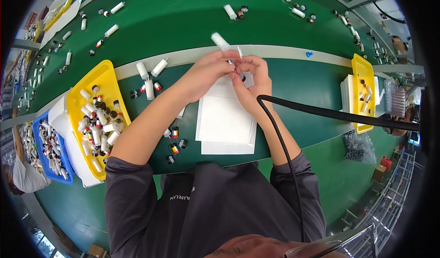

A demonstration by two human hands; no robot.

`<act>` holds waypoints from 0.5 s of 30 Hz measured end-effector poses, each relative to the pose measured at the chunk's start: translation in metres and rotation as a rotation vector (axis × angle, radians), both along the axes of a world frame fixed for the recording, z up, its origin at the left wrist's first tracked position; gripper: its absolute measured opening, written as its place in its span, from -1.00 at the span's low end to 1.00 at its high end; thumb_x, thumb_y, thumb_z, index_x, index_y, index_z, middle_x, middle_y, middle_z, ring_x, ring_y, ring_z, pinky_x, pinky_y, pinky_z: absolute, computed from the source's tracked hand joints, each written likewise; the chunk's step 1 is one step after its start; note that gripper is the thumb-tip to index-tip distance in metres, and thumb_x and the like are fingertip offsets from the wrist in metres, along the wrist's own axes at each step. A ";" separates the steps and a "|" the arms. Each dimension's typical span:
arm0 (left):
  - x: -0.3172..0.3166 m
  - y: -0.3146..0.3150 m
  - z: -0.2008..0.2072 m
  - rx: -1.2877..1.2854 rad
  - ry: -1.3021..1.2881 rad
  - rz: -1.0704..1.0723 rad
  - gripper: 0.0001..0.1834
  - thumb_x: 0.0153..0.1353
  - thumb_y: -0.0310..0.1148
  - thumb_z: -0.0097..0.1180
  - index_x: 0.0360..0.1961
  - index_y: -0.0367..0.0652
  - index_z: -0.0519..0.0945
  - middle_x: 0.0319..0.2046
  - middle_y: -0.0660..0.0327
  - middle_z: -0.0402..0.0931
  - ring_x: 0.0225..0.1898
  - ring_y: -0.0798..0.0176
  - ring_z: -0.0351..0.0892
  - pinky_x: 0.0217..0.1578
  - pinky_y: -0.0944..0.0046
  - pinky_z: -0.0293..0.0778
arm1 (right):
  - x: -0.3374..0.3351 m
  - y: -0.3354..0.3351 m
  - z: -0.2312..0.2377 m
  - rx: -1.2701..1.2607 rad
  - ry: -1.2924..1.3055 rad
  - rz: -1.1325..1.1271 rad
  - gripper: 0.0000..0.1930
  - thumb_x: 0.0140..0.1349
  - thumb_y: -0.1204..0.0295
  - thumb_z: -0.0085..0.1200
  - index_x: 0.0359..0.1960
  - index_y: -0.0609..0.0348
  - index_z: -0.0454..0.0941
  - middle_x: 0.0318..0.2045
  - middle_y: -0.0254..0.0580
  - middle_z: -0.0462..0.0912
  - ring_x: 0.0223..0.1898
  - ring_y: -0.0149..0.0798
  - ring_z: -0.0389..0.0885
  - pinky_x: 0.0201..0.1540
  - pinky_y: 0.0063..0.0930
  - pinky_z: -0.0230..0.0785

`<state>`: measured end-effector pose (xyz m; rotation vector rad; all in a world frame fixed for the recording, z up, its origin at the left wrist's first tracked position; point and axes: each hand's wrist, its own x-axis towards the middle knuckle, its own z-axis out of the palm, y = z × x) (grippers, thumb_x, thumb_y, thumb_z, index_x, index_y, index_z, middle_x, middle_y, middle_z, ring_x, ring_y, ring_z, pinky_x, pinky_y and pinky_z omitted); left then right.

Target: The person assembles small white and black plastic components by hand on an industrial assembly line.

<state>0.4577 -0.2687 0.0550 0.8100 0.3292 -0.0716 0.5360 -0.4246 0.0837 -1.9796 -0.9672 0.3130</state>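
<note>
My left hand and my right hand meet above the white sheets at the table's far edge. Both have their fingers closed in a pinch around small parts, mostly hidden; a bit of red and a shiny spot show between the fingertips. By my right fingers a small black round part is partly visible. A blurred white cylinder is just beyond my left fingers; whether I hold it, I cannot tell. A thin white piece sticks up between the hands.
To the left stand a yellow tray and a blue tray of similar parts. White cylinders and small caps lie near my left arm. A black hose crosses my right arm. More parts lie on the green belt.
</note>
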 end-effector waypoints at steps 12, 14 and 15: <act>0.004 -0.008 -0.001 0.136 -0.105 0.139 -0.63 0.43 -0.49 0.04 0.23 -0.25 0.51 -0.01 0.14 0.62 0.04 0.32 0.58 0.16 0.24 0.48 | 0.003 -0.001 -0.013 0.232 0.054 -0.167 -0.68 0.21 0.62 0.18 -0.02 0.23 0.42 -0.26 -0.15 0.68 -0.20 -0.31 0.65 -0.08 -0.42 0.50; 0.004 -0.009 -0.003 0.101 -0.101 0.157 -0.64 0.43 -0.50 0.04 0.23 -0.25 0.52 -0.02 0.15 0.62 0.03 0.33 0.58 0.15 0.24 0.48 | -0.002 0.000 -0.011 0.148 0.004 -0.145 -0.71 0.30 0.64 0.13 -0.01 0.20 0.35 -0.25 -0.22 0.63 -0.14 -0.38 0.59 0.05 -0.43 0.40; 0.004 -0.010 -0.003 0.064 -0.099 0.173 -0.63 0.43 -0.51 0.04 0.23 -0.25 0.52 -0.04 0.16 0.62 0.01 0.33 0.59 0.14 0.24 0.48 | -0.002 0.001 -0.010 0.146 0.005 -0.147 -0.71 0.30 0.64 0.13 -0.01 0.20 0.35 -0.25 -0.22 0.63 -0.14 -0.38 0.59 0.05 -0.43 0.40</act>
